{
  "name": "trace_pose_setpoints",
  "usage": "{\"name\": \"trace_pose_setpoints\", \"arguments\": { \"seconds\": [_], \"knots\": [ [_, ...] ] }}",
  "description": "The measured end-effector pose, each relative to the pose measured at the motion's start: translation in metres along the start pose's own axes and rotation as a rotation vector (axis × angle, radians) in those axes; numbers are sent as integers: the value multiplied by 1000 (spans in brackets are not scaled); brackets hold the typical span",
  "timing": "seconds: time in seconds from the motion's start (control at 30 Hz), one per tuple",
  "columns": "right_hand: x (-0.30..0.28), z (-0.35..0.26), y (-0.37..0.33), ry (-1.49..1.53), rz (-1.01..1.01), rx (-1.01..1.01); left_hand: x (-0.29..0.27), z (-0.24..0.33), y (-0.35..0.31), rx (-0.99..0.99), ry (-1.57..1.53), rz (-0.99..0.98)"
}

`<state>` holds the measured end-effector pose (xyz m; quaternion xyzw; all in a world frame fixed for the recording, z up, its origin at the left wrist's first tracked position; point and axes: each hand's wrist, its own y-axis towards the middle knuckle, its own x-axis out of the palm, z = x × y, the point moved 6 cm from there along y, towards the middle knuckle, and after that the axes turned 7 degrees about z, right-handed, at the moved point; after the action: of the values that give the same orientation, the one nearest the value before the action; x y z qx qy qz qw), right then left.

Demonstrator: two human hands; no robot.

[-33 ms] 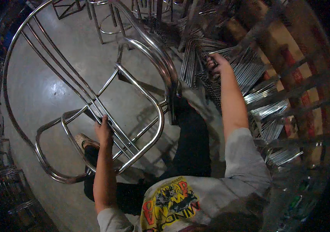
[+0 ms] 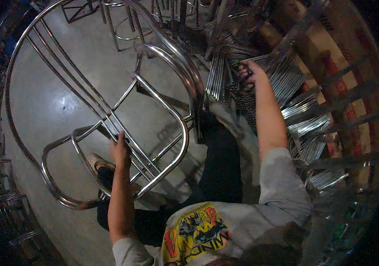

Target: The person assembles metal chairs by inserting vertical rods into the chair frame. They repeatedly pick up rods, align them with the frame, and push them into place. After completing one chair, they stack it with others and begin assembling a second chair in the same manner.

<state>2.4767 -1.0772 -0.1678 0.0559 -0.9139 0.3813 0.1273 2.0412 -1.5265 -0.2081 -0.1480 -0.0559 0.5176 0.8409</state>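
A shiny tubular metal chair frame point(image 2: 189, 73) stands tilted in front of me, over my legs. It has a large rounded outer loop, long slim parallel bars and a smaller rounded loop. My left hand point(image 2: 120, 153) is closed around the slim bars near their lower end, its thumb lying along one bar; the fingers underneath are hidden. Reaching out to the right, my right hand point(image 2: 250, 74) is closed, with curled fingers, beside a pile of bent metal rods point(image 2: 282, 77). Dim light hides what, if anything, those fingers hold.
Dark rack bars point(image 2: 349, 97) cross the right side in front of brown cartons point(image 2: 331, 55). More shiny rods point(image 2: 309, 115) lie below the pile. Stool legs point(image 2: 132, 22) stand at the far side, and stacked metal frames point(image 2: 3, 199) at the left. My sandalled foot point(image 2: 94, 162) is under the chair frame.
My right hand has shifted very slightly to the right at the rods. The chair frame and my left hand have hardly moved.
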Motion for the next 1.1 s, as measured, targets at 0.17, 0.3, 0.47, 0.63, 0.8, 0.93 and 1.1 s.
{"name": "trace_pose_setpoints", "arguments": {
  "seconds": [0.17,0.3,0.47,0.63,0.8,0.93,1.1],
  "knots": [
    [26,-30,-99,-56,-136,-119,4,1,1,-10,12,-67],
    [41,-17,-191,49,-319,-307,1,1,2,-11,15,-25],
    [46,55,-311,165,-333,-483,1,-14,20,45,126,-55],
    [66,162,-384,-16,-371,-642,-10,46,3,593,807,390],
    [85,247,-372,-712,-383,-429,42,125,-54,551,-220,-189],
    [90,258,-358,-876,-394,-550,75,145,-53,255,-537,-180],
    [85,271,-338,-620,-377,-179,107,116,-26,329,-137,-17]
  ]
}}
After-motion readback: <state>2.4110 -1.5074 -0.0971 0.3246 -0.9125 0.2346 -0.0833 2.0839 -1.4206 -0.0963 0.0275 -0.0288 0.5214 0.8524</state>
